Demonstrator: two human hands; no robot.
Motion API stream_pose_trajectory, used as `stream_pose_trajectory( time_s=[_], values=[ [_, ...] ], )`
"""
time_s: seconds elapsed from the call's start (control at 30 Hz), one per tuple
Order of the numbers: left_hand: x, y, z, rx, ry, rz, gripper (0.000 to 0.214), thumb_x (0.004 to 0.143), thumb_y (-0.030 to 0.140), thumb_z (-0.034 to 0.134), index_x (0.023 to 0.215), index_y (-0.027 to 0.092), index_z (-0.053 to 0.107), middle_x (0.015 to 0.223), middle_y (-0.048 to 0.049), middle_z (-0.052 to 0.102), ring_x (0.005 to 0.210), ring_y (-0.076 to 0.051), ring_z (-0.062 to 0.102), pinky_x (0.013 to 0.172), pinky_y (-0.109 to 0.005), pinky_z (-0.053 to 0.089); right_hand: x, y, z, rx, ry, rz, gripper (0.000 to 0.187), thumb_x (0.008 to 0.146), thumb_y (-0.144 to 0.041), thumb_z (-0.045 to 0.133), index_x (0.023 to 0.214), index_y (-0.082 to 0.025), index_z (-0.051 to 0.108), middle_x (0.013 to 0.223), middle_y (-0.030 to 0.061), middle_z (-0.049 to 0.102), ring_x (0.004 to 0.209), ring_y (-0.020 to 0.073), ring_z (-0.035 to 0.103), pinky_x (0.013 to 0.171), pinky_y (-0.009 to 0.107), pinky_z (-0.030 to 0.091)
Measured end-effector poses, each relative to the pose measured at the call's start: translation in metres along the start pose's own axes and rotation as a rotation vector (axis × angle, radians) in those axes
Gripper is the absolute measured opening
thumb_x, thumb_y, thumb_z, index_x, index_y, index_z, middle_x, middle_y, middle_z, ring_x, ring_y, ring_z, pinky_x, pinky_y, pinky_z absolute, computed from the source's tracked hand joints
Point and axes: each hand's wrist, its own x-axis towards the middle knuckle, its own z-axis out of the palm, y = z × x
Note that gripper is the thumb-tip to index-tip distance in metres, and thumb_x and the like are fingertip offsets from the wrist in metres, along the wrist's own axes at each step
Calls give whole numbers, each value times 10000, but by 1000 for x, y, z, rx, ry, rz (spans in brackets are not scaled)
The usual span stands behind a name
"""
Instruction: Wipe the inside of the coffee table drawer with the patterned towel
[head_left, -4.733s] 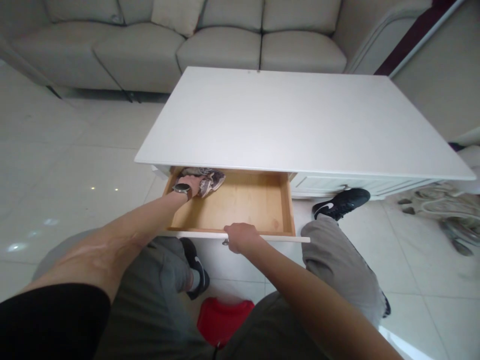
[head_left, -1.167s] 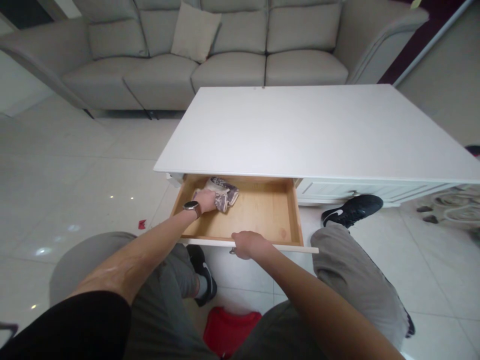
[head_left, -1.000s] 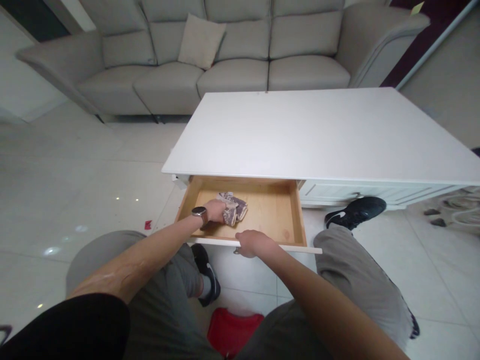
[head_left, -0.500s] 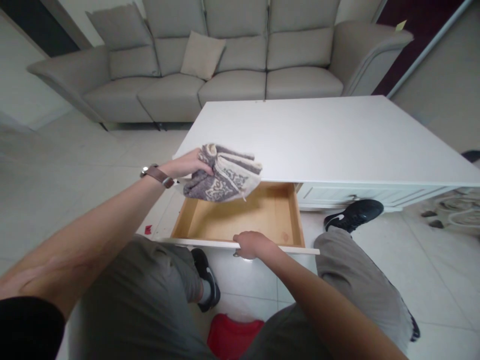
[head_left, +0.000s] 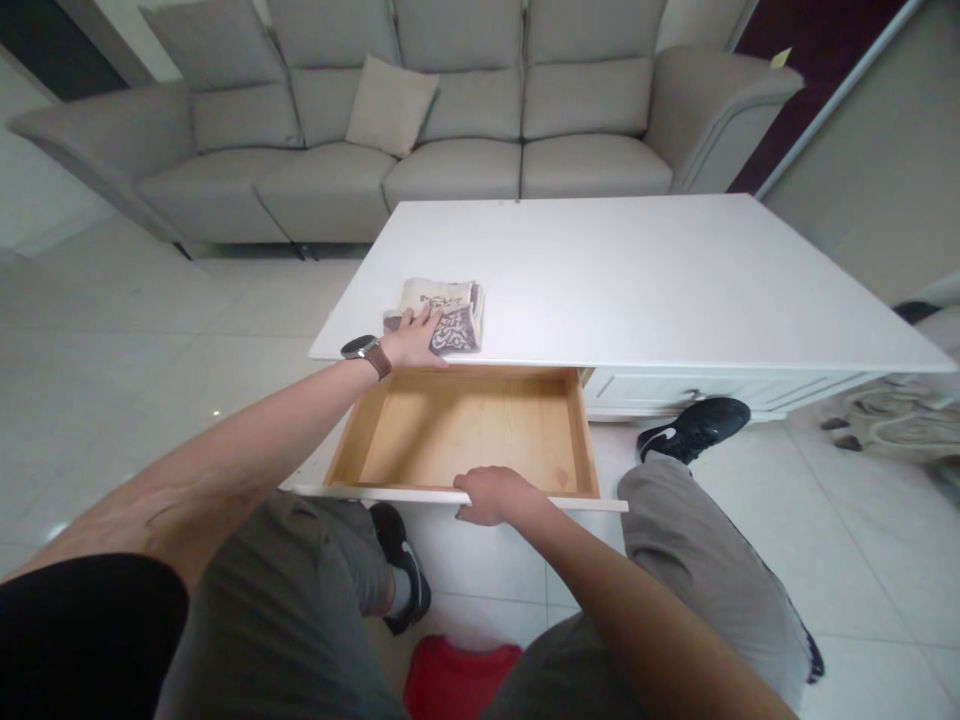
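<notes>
Fingers (head_left: 425,318) spread, our L hand (head_left: 410,342) on cloth (head_left: 457,330); R hand (head_left: 491,495) pinching drawer front (head_left: 574,503). Cloth prob. light, soft; grip folded edge.

Left hand (head_left: 413,341) flat, right hand (head_left: 491,495) curled

And there's the left forearm (head_left: 247,440) stretched out long, palm down, fingers (head_left: 426,319) spread! Nearer in, the right forearm (head_left: 600,580) angles in from the lower right, fingers bent into a grip.

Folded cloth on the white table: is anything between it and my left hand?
Nothing visible: your left hand lies directly on the folded cloth, over its near left part, fingers spread.
</notes>
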Motion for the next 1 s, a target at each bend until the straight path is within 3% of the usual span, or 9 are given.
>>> stream_pose_trajectory(
  time_s=[0.1, 0.27, 0.33, 0.47, 0.6, 0.73, 1.0],
  values=[
    [8, -16, 19, -53, -55, -1, 1405, 650, 840, 700, 1703, 248, -17, 1770, -179, -28, 1600, -508, -12, 1236, -684, 220, 0, 2, 2, -31, 58, -42, 406, 947, -441, 651, 1272, -199, 678, 1227, 139, 728, 1109, 313, 701, 848, 403, 557],
    [17, -28, 18, -86, -100, 44, 1461, 618, 865, 690, 1688, 278, -114, 1768, -144, -126, 1587, -518, -119, 1217, -752, 148, 4, 3, 9, -38, 187, -127, 363, 985, -438, 638, 1279, -227, 662, 1274, 106, 705, 1141, 287, 672, 892, 414, 551],
    [21, -28, 17, -85, -94, 66, 1502, 595, 862, 712, 1681, 273, -141, 1763, -148, -149, 1577, -531, -145, 1214, -764, 119, 7, 2, 13, -42, 285, -174, 397, 982, -424, 655, 1331, -234, 639, 1414, 103, 638, 1280, 291, 600, 972, 434, 530],
    [29, -31, 19, -100, -97, 112, 1588, 535, 867, 758, 1669, 269, -179, 1753, -162, -187, 1558, -549, -187, 1221, -759, 57, 12, 3, 14, -92, 390, -223, 512, 961, -429, 690, 1415, -210, 597, 1616, 116, 459, 1532, 324, 327, 1143, 498, 416],
    [34, -34, 20, -124, -107, 148, 1596, 521, 866, 764, 1678, 255, -149, 1751, -169, -189, 1558, -546, -188, 1213, -772, 45, 15, 10, 2, -115, 403, -186, 630, 933, -447, 722, 1483, -192, 551, 1673, 138, 367, 1586, 325, 210, 1233, 536, 300],
    [37, -34, 20, -138, -106, 164, 1603, 513, 870, 768, 1680, 249, -139, 1750, -171, -193, 1554, -542, -208, 1203, -786, 24, 24, 22, -15, -154, 434, -96, 713, 898, -458, 749, 1523, -193, 532, 1693, 145, 324, 1597, 329, 183, 1286, 544, 192],
    [36, -32, 21, -205, -95, 184, 1576, 521, 830, 798, 1684, 290, -117, 1754, -124, -197, 1537, -543, -262, 1169, -833, 4, 53, 55, -44, -388, 615, 28, 838, 911, -634, 638, 1556, -123, 483, 1717, 151, 252, 1601, 311, 128, 1294, 488, 106]
  ],
)
